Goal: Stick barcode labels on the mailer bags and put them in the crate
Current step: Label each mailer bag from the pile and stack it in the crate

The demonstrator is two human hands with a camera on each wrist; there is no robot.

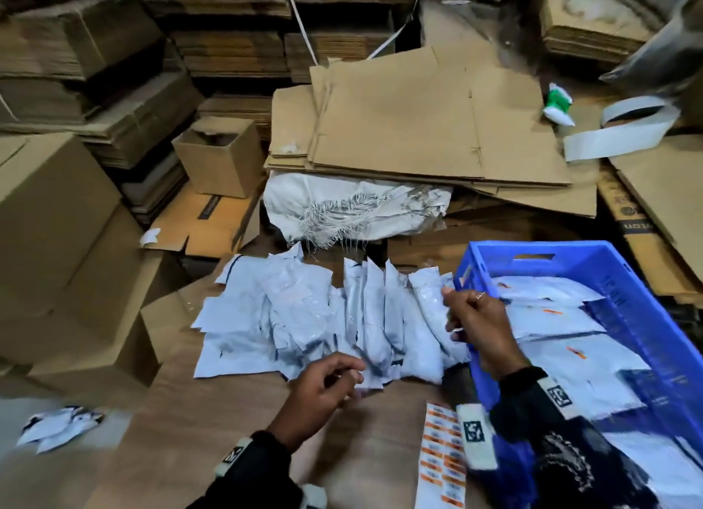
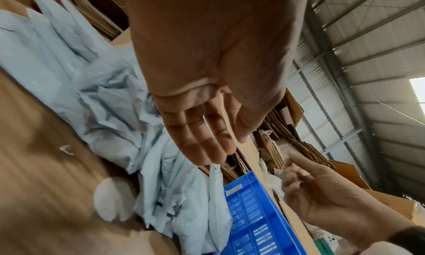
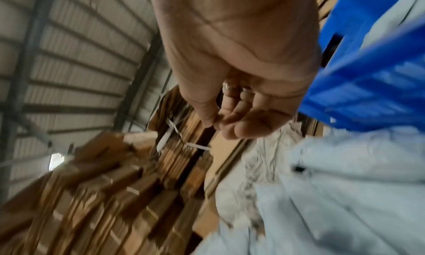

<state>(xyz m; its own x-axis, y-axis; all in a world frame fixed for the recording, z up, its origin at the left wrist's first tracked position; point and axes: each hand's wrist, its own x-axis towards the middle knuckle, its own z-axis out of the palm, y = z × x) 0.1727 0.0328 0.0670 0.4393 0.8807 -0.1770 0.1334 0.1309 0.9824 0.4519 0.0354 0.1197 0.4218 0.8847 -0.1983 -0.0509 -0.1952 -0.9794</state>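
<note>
Our left hand (image 1: 323,388) loosely curled and holding nothing above the pile of mailer bags (image 1: 323,318) on cardboard, our right hand (image 1: 481,328) likewise slack beside the blue crate (image 1: 624,291), label sheet (image 1: 441,459) near its corner

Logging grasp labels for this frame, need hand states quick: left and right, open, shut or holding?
Left hand: open, fingers loosely curled, holds nothing.
Right hand: fingers curled near the crate edge; whether it pinches anything cannot be told.
</note>
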